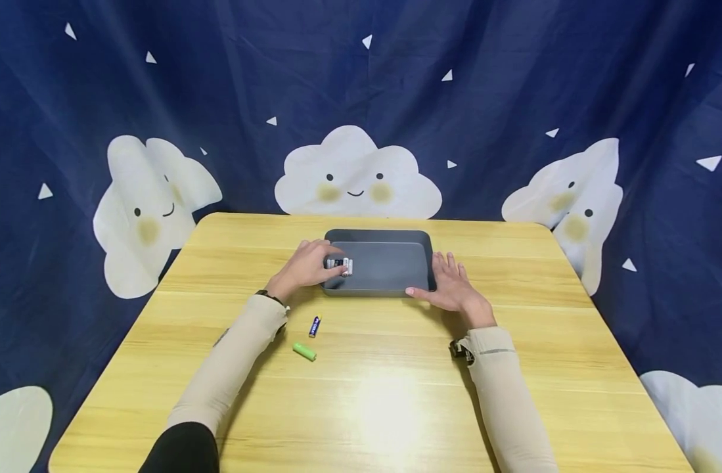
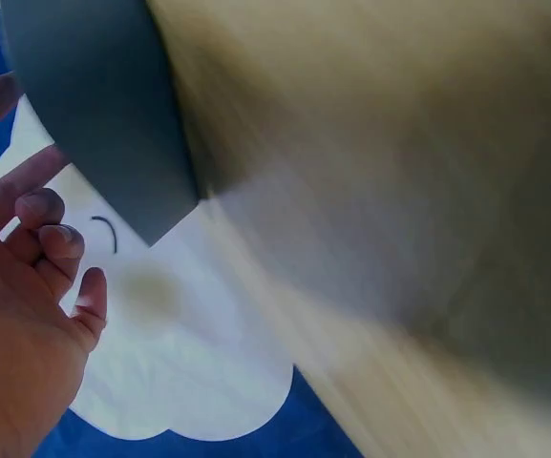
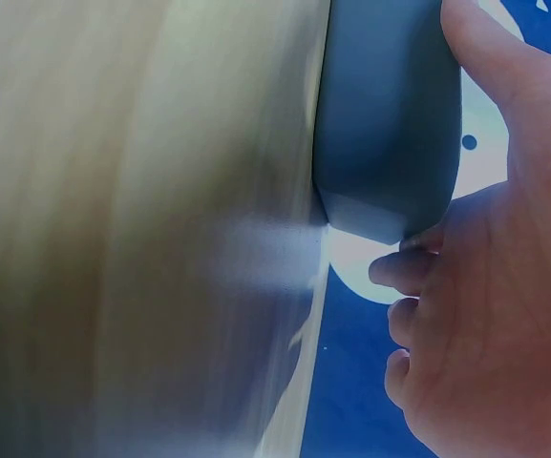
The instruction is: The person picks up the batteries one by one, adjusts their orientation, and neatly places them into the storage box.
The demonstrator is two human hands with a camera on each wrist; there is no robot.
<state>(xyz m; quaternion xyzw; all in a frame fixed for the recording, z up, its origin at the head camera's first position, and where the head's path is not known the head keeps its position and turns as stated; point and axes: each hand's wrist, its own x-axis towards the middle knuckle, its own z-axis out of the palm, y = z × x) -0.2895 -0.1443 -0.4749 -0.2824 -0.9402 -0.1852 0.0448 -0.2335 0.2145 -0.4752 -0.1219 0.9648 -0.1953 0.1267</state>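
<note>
A dark grey rectangular tray (image 1: pixel 390 289) lies near the back of the table. Several small batteries (image 1: pixel 349 267), mostly white, sit side by side at its left end. My left hand (image 1: pixel 304 266) reaches over that end, thumb and index finger about the batteries; whether they pinch one is unclear. In the left wrist view its other fingers (image 2: pixel 60 239) are loosely bent outside the tray wall. Against the tray's right near corner rests my right hand (image 1: pixel 452 289), thumb along the near rim and fingers straight by the right side. The right wrist view shows the tray's outer wall (image 3: pixel 385 114).
On the wooden table (image 1: pixel 361 381), in front of the tray's left side, lie a dark blue battery (image 1: pixel 315 326) and a bright green battery (image 1: pixel 304 351). A navy curtain (image 1: pixel 361 85) with cloud prints hangs behind the table and along its sides.
</note>
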